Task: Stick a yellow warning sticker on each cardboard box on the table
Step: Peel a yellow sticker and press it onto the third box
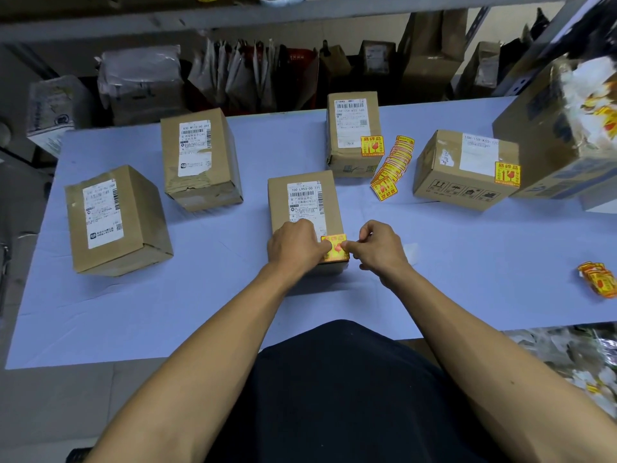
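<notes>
Progress is judged at about the halfway mark: yellow stickers are already seen on the far box [354, 133] and the right box [465, 168], while a third sticker [335, 247] is being pressed onto the near corner of the middle box [305, 212]. It is pinned by the left hand [295, 243] with curled fingers and pinched at its edge by the right hand [377, 247]. Two left boxes [115, 218] [200, 158] remain bare. A sticker strip [392, 165] lies between the far boxes. "100 L953-00 771" can be read on the middle label.
</notes>
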A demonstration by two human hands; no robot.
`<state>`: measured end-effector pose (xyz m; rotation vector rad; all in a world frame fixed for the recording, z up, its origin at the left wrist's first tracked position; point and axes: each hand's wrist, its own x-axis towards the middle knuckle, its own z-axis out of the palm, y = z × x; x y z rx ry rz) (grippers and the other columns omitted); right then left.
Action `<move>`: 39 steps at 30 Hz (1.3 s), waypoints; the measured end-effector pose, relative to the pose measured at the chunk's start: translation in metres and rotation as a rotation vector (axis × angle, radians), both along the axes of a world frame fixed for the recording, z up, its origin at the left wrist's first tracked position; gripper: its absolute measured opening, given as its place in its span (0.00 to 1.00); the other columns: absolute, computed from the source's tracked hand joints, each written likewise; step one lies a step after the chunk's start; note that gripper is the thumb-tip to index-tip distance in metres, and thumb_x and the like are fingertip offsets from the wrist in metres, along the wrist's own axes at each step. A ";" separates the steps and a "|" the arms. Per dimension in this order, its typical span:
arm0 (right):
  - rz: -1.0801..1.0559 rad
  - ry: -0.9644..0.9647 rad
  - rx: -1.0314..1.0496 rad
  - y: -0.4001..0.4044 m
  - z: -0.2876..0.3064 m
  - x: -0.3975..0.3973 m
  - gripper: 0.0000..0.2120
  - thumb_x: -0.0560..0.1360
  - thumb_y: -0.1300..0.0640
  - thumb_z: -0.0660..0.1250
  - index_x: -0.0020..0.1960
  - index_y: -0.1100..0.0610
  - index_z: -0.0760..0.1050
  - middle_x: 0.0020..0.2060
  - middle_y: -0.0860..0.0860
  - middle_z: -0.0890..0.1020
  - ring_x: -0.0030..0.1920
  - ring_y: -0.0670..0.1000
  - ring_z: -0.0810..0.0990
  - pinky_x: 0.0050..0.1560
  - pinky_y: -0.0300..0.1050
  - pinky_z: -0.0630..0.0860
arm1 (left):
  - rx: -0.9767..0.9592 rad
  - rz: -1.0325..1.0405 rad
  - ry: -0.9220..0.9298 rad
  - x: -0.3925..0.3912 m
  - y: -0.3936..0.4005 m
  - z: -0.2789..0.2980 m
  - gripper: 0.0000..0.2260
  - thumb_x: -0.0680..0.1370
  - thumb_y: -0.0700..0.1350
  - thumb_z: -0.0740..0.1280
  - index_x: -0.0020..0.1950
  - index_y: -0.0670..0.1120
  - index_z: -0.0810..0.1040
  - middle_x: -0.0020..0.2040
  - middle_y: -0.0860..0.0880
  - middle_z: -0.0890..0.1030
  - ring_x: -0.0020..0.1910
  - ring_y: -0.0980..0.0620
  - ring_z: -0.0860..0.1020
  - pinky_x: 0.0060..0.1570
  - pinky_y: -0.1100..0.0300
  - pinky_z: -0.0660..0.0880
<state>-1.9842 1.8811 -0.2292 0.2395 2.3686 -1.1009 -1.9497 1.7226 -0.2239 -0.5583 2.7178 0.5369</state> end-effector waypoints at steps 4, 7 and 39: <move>0.044 -0.094 0.022 0.011 -0.006 -0.003 0.21 0.68 0.40 0.76 0.48 0.54 0.74 0.45 0.52 0.81 0.47 0.56 0.80 0.50 0.58 0.80 | -0.153 -0.041 0.102 0.010 -0.020 0.000 0.19 0.73 0.64 0.68 0.45 0.48 0.73 0.50 0.46 0.80 0.52 0.41 0.77 0.41 0.54 0.69; 0.064 -0.134 -0.036 0.004 -0.015 -0.001 0.28 0.74 0.36 0.68 0.66 0.53 0.73 0.62 0.53 0.80 0.61 0.55 0.78 0.62 0.55 0.76 | -0.169 -0.128 0.260 0.025 -0.028 -0.012 0.23 0.75 0.60 0.67 0.63 0.47 0.74 0.63 0.44 0.73 0.64 0.41 0.68 0.57 0.47 0.68; 0.153 -0.140 -0.370 -0.036 -0.039 -0.007 0.26 0.74 0.38 0.70 0.68 0.41 0.67 0.61 0.41 0.81 0.58 0.44 0.82 0.63 0.51 0.78 | 0.858 0.620 0.244 0.016 -0.039 -0.057 0.32 0.73 0.59 0.72 0.74 0.59 0.63 0.62 0.57 0.80 0.55 0.58 0.80 0.56 0.56 0.78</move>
